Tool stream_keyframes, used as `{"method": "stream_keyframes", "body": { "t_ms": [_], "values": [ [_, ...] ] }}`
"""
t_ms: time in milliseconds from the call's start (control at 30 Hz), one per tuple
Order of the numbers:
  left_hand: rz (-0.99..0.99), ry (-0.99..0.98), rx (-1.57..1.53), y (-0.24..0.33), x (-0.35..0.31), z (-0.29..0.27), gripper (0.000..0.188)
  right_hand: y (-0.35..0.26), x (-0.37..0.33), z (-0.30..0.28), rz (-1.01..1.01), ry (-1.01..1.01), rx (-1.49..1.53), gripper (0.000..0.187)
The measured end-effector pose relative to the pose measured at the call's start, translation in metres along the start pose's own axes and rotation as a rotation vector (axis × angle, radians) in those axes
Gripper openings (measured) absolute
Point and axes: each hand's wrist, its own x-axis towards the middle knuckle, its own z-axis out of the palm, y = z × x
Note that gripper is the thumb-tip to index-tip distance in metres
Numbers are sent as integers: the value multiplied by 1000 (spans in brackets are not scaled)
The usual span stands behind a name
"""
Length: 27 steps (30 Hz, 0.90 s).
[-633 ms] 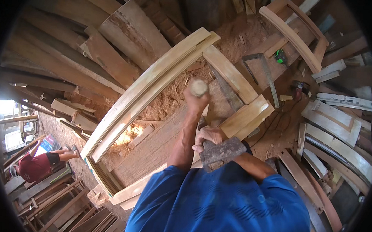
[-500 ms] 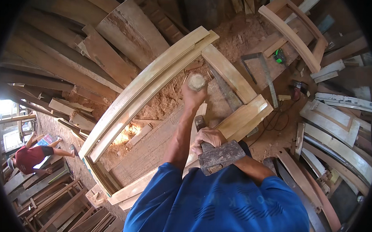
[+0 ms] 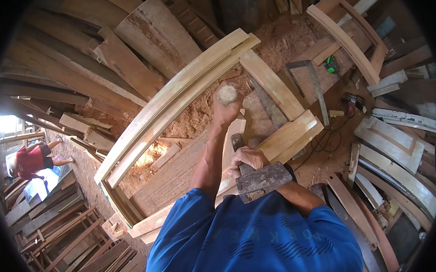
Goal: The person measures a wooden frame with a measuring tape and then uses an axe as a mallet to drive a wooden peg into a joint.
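A curved, pale wooden frame point(image 3: 181, 96) lies before me, with wood shavings inside it. My left hand point(image 3: 224, 114) is closed around a thick wooden handle point(image 3: 227, 94), whose round, worn end points up at me. Whatever lies below that handle is hidden by the hand, near the frame's far right corner. Close to my blue shirt, my right hand point(image 3: 250, 159) grips the handle of a mallet with a dark, blocky head point(image 3: 263, 182). The mallet head is beside my right wrist, while the handle's end sticks out beyond the fingers.
Beyond the frame's right end lie a metal square point(image 3: 315, 87), a green tape measure point(image 3: 331, 64) and a second curved frame point(image 3: 346, 39). A corded power tool point(image 3: 352, 102) rests on the dusty floor. Planks point(image 3: 75, 71) fill the left; curved parts point(image 3: 397, 163) are stacked right. Another person point(image 3: 29, 161) bends at far left.
The other person at far left has shifted and bends over differently. The whole view has moved slightly. Both my hands keep the same grips and nearly the same places.
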Motion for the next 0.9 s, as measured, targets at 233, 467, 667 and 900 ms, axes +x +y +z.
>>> {"method": "stream_keyframes", "body": {
  "t_ms": [233, 467, 667, 900],
  "values": [
    [-37, -26, -19, -3, 0, -5, 13, 1, 2, 1, -1, 3, -45, 26],
    [162, -96, 55, -4, 0, 1, 10, -11, 15, -24, -33, 93, -74, 25],
    [202, -105, 89, 0, -4, -1, 11, -107, 90, -103, -87, 438, -322, 11],
    [251, -164, 134, -4, -2, 6, 13, -70, 122, -121, 86, 12, -976, 17]
  ]
}}
